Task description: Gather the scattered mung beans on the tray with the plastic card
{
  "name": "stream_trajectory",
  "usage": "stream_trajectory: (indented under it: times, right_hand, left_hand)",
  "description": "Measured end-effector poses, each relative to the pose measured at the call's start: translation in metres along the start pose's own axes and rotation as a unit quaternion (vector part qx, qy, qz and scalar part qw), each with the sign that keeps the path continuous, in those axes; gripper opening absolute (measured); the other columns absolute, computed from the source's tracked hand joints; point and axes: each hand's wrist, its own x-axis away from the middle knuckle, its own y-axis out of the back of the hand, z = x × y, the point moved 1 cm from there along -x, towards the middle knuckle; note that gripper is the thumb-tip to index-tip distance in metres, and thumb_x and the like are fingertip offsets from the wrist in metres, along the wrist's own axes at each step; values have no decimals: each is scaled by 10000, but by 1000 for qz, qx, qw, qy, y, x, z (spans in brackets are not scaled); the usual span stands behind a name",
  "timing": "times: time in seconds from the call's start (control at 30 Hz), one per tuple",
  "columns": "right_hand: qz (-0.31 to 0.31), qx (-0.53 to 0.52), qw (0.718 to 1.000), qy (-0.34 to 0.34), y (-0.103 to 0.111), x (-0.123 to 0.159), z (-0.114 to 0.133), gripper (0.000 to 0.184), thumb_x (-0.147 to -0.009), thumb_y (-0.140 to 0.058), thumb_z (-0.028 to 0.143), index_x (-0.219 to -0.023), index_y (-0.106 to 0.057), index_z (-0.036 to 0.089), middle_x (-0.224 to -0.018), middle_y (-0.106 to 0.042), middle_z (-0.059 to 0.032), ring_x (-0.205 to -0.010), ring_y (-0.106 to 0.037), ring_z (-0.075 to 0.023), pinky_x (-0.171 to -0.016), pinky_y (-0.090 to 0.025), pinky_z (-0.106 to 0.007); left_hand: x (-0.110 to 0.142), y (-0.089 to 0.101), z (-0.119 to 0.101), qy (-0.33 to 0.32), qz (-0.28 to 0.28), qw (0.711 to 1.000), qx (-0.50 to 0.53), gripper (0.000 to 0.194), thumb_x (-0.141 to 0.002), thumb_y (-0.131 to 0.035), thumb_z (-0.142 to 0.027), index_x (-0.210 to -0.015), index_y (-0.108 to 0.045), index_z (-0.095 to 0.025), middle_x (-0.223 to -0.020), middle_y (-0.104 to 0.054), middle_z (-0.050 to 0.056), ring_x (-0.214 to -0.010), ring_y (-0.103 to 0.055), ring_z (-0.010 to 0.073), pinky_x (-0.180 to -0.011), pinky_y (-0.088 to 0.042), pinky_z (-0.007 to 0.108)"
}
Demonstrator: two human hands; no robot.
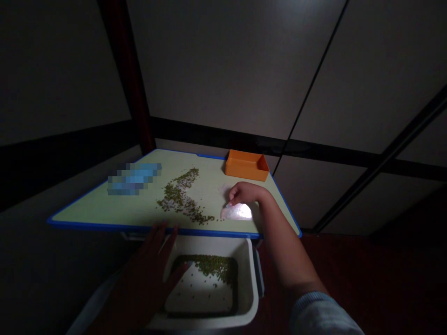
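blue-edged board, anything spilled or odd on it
Green seeds lie scattered in a ragged band across the blue-edged board, outside the orange tray and white tub. That looks odd and could be a spill.

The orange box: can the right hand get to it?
Probably yes: the orange box stands just beyond the right hand with nothing between, though that hand holds a shiny flat piece.

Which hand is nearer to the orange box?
Right. The right hand is just in front of the orange box; the left hand is farther off, at the board's near edge, beside the white bin.
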Motion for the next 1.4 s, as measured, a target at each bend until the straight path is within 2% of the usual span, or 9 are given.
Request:
stream_trajectory:
  times: [0.2,0.4,0.6,0.77,0.97,1.1,1.4]
  right_hand:
    - [46,-13,999,12,-9,-6,2,153,-700,-699,236,-604,-632,138,-525,-595,46,-516,-489,-79,-590,-356,-216]
    - [25,-10,1000,-2,-6,-2,4,153,-688,-724,236,-601,-641,140,-530,-611,42,-528,-502,-84,-592,-361,-215]
    - [3,5,1000,5,-6,-3,4,141,-693,-717,222,-610,-643,135,-534,-613,44,-535,-510,-84,-594,-365,-210]
    - [15,-4,1000,6,-11,-6,4,135,-720,-682,179,-603,-634,133,-531,-609,46,-535,-519,-81,-584,-361,-205]
    - [27,10,999,31,-13,-6,9,142,-728,-693,169,-604,-634,135,-508,-585,56,-512,-491,-75,-567,-342,-207]
    - [39,6,999,33,-15,-5,13,165,-737,-687,156,-586,-624,137,-497,-585,56,-514,-510,-81,-576,-359,-211]
    - [63,-9,997,49,-20,-6,17,193,-745,-686,143,-566,-616,137,-499,-598,51,-513,-522,-78,-592,-379,-216]
  left_hand:
    - [0,1,-1,-4,-4,1000,1,804,-851,-391,-668,-1507,-168,-261,-1591,-270,163,-1458,-275,346,-1079,-417,546]
    - [-2,4,-3,6,9,1000,9,824,-835,-387,-699,-1501,-209,-248,-1580,-296,168,-1444,-297,369,-1065,-428,560]
    - [-2,2,-1,-14,-17,1000,-7,803,-852,-384,-671,-1499,-218,-224,-1552,-339,194,-1430,-326,371,-1043,-444,548]
    - [-1,2,-3,-34,-32,998,-42,775,-877,-335,-649,-1495,-228,-193,-1533,-361,215,-1426,-332,373,-1031,-442,532]
    - [-4,8,-8,-73,-50,992,-88,840,-867,-300,-672,-1515,-106,-174,-1525,-335,275,-1403,-355,418,-933,-494,544]
    - [-5,8,-6,-73,-38,993,-85,856,-855,-303,-687,-1518,-55,-205,-1521,-334,282,-1400,-348,441,-878,-519,563]
    - [-5,5,-4,-55,-25,996,-66,822,-861,-325,-671,-1512,-135,-207,-1526,-336,258,-1420,-324,413,-968,-469,560]
